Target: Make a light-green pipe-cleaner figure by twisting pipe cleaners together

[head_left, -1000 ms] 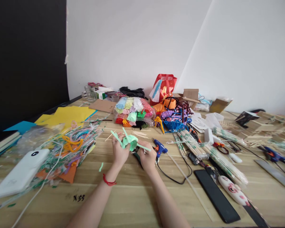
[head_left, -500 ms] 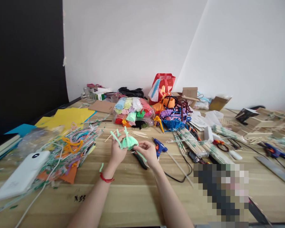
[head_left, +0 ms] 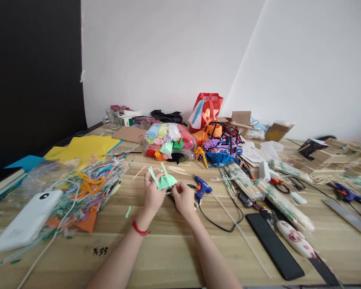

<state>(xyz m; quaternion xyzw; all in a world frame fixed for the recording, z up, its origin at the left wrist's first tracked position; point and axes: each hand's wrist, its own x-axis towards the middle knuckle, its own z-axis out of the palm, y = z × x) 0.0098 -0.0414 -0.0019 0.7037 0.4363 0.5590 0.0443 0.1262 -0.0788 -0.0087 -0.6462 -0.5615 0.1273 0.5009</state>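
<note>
Left hand [head_left: 154,196] grips light-green piece [head_left: 167,182], hiding part; right hand [head_left: 185,199] at its 4 o'clock, grip cannot tell. Dark tool [head_left: 170,196] mostly hidden.

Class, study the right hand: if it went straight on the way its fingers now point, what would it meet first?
Most likely the green piece, held in the left hand just ahead of the right hand; whether the two already touch is hard to tell.

Red cord bracelet [head_left: 140,231], perhaps a thin ring [head_left: 147,180].
</note>
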